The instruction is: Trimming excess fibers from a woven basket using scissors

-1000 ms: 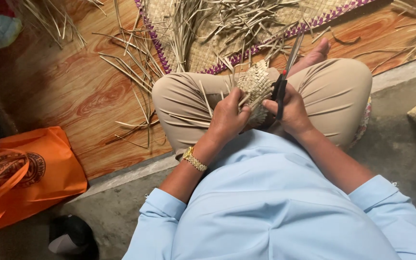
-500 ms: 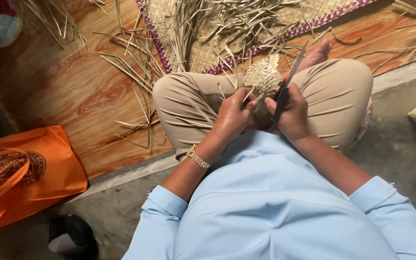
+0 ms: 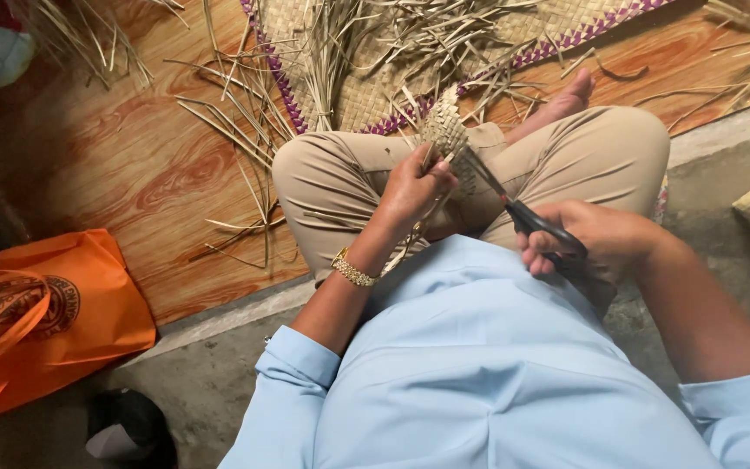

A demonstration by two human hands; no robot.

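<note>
Holding woven piece [image 3: 446, 130] now raised in left hand [image 3: 414, 184], right hand [image 3: 596, 239] drawn back with scissors [image 3: 527, 213]

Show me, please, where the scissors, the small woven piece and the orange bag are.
scissors [image 3: 538, 224]: head view, on the black handle by the pivot.
small woven piece [image 3: 444, 130]: head view, on its plaited upper body.
orange bag [image 3: 88, 300]: head view, on its plain orange side.

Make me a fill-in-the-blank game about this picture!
1. The right hand holds black-handled ____.
2. The left hand grips a small woven straw piece above the person's ____.
3. The left wrist wears a ____-coloured bracelet.
4. The cloth bag on the floor is ____.

Missing words: scissors; lap; gold; orange
</note>
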